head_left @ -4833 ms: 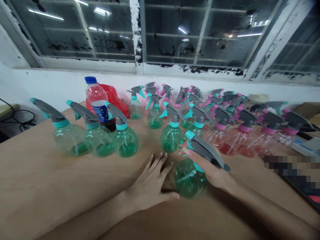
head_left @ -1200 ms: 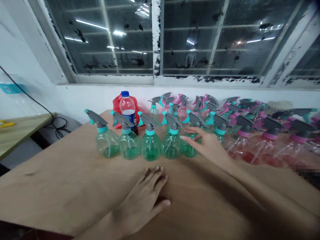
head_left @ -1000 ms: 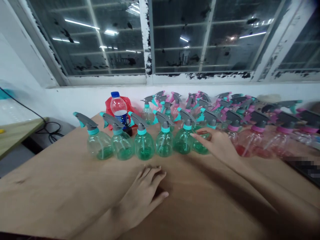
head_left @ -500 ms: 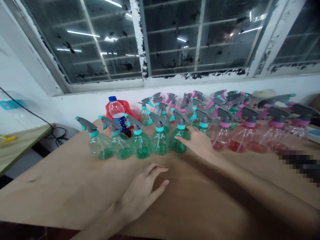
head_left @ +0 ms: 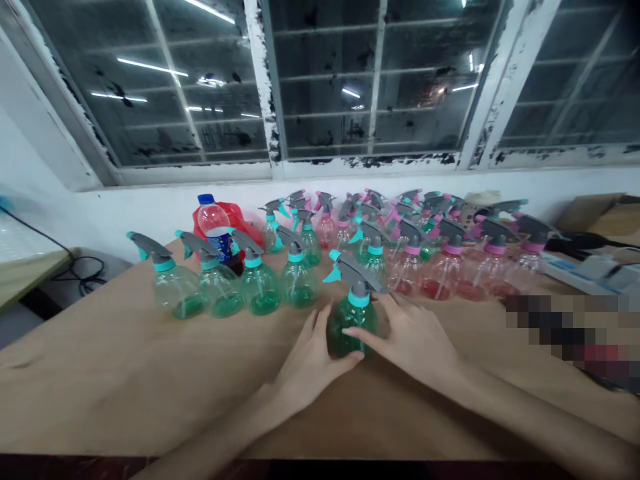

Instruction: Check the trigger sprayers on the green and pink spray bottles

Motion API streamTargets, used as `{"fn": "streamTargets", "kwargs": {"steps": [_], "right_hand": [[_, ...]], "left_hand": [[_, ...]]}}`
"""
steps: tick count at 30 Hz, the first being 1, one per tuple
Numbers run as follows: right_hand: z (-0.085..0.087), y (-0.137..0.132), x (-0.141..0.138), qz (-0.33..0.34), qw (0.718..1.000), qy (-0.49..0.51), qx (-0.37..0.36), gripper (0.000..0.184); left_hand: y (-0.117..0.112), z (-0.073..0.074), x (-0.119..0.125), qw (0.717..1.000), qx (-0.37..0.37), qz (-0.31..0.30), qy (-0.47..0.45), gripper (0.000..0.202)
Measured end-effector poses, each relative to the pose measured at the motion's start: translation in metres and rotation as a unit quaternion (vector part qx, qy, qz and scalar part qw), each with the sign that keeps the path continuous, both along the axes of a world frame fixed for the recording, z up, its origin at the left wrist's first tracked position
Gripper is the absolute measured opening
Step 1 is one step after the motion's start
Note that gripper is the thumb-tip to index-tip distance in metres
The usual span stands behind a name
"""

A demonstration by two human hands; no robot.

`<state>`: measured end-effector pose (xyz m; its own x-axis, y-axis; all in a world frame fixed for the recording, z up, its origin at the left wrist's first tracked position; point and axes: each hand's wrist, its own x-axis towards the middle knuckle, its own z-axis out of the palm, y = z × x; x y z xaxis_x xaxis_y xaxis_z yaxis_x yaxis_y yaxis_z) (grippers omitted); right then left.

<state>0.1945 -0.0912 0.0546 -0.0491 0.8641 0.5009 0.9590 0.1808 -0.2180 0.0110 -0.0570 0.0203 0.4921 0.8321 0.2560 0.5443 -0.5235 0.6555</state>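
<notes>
Between my two hands stands an upright green spray bottle (head_left: 352,317) with a turquoise collar and a grey trigger head. My left hand (head_left: 309,367) wraps its left side, thumb across the lower front. From the right, my right hand (head_left: 420,337) grips the body, its thumb over the front and its other fingers partly hidden behind. Left of the hands, several green spray bottles form a row, the nearest one being a green spray bottle (head_left: 299,285) with liquid at its bottom. To the right runs a row of pink-collared ones, among them a pink spray bottle (head_left: 436,277).
More spray bottles crowd the wooden table's (head_left: 150,387) back, by the wall. A blue-capped drink bottle (head_left: 215,220) stands before a red plastic bag (head_left: 247,230). At right lie a white power strip (head_left: 575,273) and a cardboard box (head_left: 605,213). Barred windows rise behind.
My right hand has brought the green spray bottle out of the row toward me. My left hand has moved up and right and closed on it. The view has shifted rightward.
</notes>
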Motion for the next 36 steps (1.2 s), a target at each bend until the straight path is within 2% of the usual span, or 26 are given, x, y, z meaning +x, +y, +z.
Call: {"fn": "streamTargets", "kwargs": {"steps": [3,6,10,13,15,18,20,26,31,36], "right_hand": [[0.005,-0.012,0.011,0.049,0.999,0.018,0.015,0.056],[0.008,-0.009,0.023,0.129,0.987,0.096,-0.019,0.049],[0.006,0.002,0.031,0.226,0.936,0.262,-0.069,0.046],[0.005,0.005,0.028,0.279,0.893,0.347,-0.065,0.042],[0.004,0.005,0.025,0.274,0.884,0.377,-0.05,0.037],[0.001,0.006,0.022,0.245,0.885,0.393,-0.034,0.032],[0.0,0.01,0.021,0.253,0.882,0.397,-0.025,0.03],[0.0,0.032,0.024,0.295,0.869,0.394,-0.045,0.033],[-0.004,0.044,0.026,0.269,0.881,0.383,-0.068,0.028],[-0.004,0.048,0.023,0.254,0.891,0.374,-0.031,0.014]], "left_hand": [[-0.009,-0.001,0.008,0.998,-0.004,-0.063,-0.024,0.074],[-0.016,-0.001,0.014,0.995,-0.001,-0.099,-0.018,0.077],[-0.019,0.003,0.022,0.991,-0.023,-0.13,0.026,0.077],[-0.015,0.007,0.026,0.987,-0.032,-0.148,0.048,0.078],[-0.012,0.009,0.026,0.985,-0.031,-0.157,0.058,0.081],[-0.006,0.01,0.024,0.982,-0.017,-0.176,0.063,0.086],[-0.001,0.008,0.022,0.98,0.0,-0.183,0.074,0.089],[0.024,-0.013,0.004,0.965,0.075,-0.157,0.197,0.1],[0.037,-0.022,-0.013,0.952,0.113,-0.147,0.244,0.093],[0.041,-0.021,-0.016,0.949,0.109,-0.136,0.262,0.093]]}}
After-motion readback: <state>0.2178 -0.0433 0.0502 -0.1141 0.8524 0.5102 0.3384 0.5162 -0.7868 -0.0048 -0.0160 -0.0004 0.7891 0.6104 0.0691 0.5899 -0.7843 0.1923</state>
